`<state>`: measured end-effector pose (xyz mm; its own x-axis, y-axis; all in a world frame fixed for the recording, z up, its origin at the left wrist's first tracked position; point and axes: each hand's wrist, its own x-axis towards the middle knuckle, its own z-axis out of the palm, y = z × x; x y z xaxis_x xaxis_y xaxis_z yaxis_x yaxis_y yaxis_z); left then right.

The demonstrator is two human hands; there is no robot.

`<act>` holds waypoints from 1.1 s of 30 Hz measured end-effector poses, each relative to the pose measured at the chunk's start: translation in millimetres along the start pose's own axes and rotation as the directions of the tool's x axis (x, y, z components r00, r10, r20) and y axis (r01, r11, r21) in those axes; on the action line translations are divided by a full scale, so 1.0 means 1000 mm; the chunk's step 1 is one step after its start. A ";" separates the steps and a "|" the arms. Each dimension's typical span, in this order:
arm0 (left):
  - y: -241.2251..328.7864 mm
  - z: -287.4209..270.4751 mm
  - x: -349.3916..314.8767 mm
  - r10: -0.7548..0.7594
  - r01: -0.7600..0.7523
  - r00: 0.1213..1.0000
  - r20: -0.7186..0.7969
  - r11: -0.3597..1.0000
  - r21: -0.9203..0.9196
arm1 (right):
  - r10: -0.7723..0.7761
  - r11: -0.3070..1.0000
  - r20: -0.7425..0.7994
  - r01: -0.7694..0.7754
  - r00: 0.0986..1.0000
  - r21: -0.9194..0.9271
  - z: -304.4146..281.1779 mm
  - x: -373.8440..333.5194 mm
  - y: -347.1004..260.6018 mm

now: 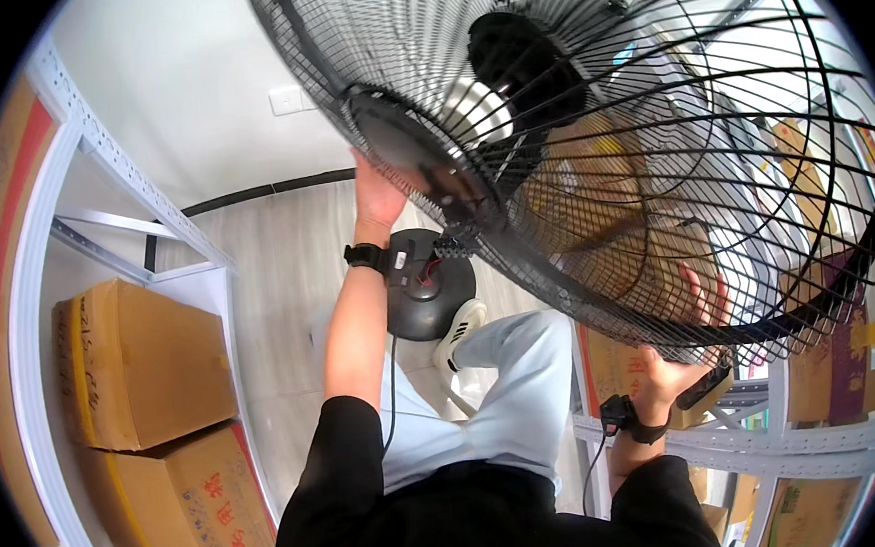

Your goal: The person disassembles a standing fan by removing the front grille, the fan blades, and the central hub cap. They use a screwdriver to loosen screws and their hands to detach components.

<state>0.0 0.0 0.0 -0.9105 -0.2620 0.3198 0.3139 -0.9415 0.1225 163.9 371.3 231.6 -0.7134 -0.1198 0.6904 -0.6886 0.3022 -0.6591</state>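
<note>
A large fan [549, 297] with a black wire cage tilts across the upper right, close in front of me. Its dark motor [525, 68] shows through the mesh. My left hand [379, 192] is against the cage's left side near the round hub cover [415, 150]; its fingertips are hidden behind the cage. My right hand [669, 375] grips the lower right rim, the thumb near the edge and the fingers seen through the wires. A round black base [425, 314] stands on the floor below, beside my shoe, with a bit of red wire on top.
At the left, a white metal shelf [78, 125] holds cardboard boxes [167, 360]. Another shelf rack [768, 439] with cartons [815, 391] stands on the right. A white wall with a socket [287, 101] rises ahead. Thin black cables [395, 396] run down from both wrists.
</note>
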 end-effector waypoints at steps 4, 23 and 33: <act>0.000 -0.020 -0.014 -0.160 0.191 0.969 -0.188 0.968 0.162 | -0.019 0.995 -0.058 0.025 0.998 0.100 0.030 -0.020 0.003; -0.049 -0.012 0.010 -0.203 0.084 0.977 -0.066 0.080 0.993 | -0.017 0.956 -0.004 0.017 1.000 0.293 -0.022 0.002 0.033; 0.000 -0.016 -0.018 0.067 -0.057 0.985 0.157 -0.738 0.673 | -0.139 0.903 0.101 0.085 0.985 0.421 -0.030 0.022 0.055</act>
<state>12.2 1.2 -20.7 -0.8338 -0.2878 0.4712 0.0017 0.8521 0.5234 114.8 413.2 219.4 -0.6199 -0.2555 0.7419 -0.7370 -0.1348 -0.6623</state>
